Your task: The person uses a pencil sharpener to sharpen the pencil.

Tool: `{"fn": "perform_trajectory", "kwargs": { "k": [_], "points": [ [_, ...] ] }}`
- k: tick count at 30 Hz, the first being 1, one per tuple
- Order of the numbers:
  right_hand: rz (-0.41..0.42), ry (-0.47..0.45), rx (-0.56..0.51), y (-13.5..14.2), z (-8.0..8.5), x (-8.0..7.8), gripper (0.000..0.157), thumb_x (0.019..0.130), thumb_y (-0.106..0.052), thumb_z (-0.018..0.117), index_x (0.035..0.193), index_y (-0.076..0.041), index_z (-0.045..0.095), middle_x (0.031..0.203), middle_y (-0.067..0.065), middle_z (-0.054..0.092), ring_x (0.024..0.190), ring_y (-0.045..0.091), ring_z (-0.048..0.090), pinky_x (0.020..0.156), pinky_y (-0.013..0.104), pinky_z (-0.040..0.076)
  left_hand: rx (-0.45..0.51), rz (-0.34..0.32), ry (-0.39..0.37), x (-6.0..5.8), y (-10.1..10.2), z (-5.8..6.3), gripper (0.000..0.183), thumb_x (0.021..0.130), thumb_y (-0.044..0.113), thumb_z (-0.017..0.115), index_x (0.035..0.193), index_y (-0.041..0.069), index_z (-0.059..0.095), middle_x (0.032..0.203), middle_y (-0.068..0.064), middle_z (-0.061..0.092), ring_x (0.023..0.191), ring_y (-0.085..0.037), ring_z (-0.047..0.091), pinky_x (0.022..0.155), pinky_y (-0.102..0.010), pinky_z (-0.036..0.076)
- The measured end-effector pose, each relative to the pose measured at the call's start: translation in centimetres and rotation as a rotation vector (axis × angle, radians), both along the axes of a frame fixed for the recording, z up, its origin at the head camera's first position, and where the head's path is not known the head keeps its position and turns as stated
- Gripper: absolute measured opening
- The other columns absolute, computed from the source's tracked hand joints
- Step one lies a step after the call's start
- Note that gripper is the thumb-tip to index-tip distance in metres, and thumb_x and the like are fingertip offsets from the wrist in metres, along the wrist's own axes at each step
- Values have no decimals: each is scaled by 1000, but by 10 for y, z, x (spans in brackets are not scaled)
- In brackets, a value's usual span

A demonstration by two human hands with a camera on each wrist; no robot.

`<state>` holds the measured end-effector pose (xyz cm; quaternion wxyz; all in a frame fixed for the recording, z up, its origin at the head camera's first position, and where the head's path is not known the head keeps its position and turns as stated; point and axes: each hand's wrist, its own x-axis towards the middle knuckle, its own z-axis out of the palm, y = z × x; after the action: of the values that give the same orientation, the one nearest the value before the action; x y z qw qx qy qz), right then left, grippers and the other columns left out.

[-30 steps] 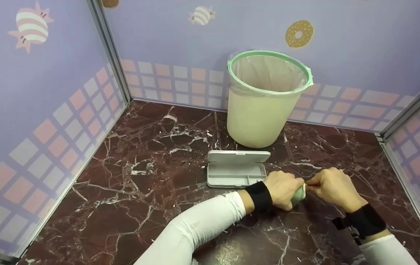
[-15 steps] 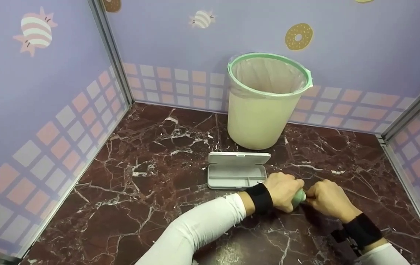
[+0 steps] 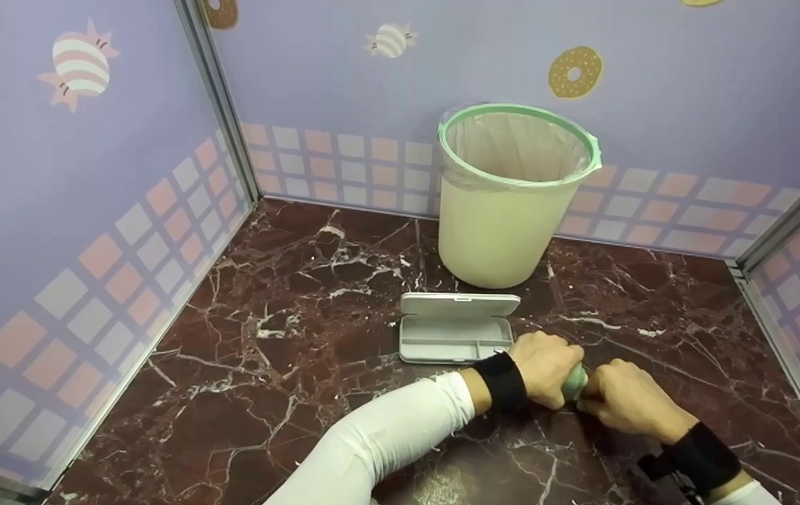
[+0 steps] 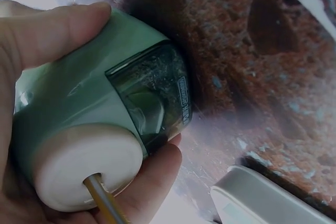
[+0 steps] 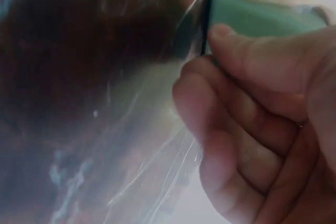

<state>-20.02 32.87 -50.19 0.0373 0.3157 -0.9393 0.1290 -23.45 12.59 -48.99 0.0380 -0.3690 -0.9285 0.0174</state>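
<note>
My left hand (image 3: 543, 366) grips a green pencil sharpener (image 4: 79, 90) with a dark see-through shavings window (image 4: 152, 98) and a pale round face. A yellowish pencil (image 4: 106, 201) is in the hole of that face, as the left wrist view shows. Close to the sharpener's right side, my right hand (image 3: 629, 398) has its fingers curled and pinches the pencil, which those fingers mostly hide in the head view. In the right wrist view, the right thumb (image 5: 247, 51) overlaps the sharpener's green body.
A grey pencil case (image 3: 435, 353) lies with its lid raised just left of my left hand. Behind it stands a cream bin (image 3: 498, 231) with a green rim and a plastic liner. Patterned panels (image 3: 343, 84) enclose the marbled surface (image 3: 231, 393) at the back and sides.
My right hand has shifted nearer and slightly lower beside the sharpener, turning at the wrist. The left hand keeps its grip on the sharpener. The head view has tilted slightly.
</note>
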Motion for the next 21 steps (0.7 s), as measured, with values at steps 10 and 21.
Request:
{"fn": "perform_trajectory", "kwargs": {
  "k": [10,21],
  "points": [
    [130,11,-28,-2,14,13,50,76,-16,94,55,-32,51,57,-28,33,54,-12,27,53,14,27,1,4,-23,2,2,2,47,76,48,92,115,32,71,105,11,77,92,-13,75,73,-32,63],
    [186,65,-42,-1,54,9,51,72,-7,91,55,-31,49,54,-26,38,53,-19,21,50,9,21,2,-5,-47,0,0,2,50,76,47,94,118,33,71,106,11,77,93,-14,75,72,-33,63]
  ]
}}
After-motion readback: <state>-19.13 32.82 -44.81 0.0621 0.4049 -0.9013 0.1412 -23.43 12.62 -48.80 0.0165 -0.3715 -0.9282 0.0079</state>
